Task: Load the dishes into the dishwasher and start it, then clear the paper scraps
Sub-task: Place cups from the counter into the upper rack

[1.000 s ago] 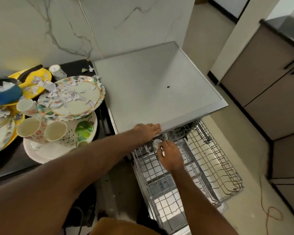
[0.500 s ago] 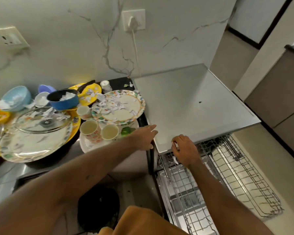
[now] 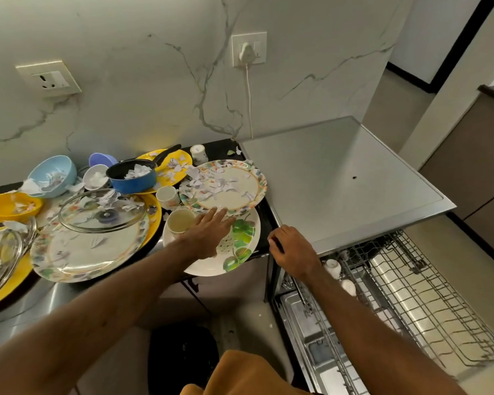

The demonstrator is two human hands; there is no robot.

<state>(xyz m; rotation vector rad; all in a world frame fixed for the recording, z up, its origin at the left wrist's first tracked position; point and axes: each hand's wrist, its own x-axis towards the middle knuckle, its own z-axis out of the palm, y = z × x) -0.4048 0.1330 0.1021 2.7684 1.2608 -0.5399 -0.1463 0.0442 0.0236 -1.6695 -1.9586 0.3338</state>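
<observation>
Left hand (image 3: 208, 235), fingers spread, has been swung over to the leaf plate (image 3: 247, 238); another dish is seemingly being fetched. Right hand (image 3: 294, 249), just right of that plate, is curled, hold unclear

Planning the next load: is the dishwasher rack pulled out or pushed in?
Pulled out. The wire rack juts forward from under the steel top, with a white cup inside.

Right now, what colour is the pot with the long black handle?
The small round saucepan is blue outside, black inside; head view shows it best.
</observation>
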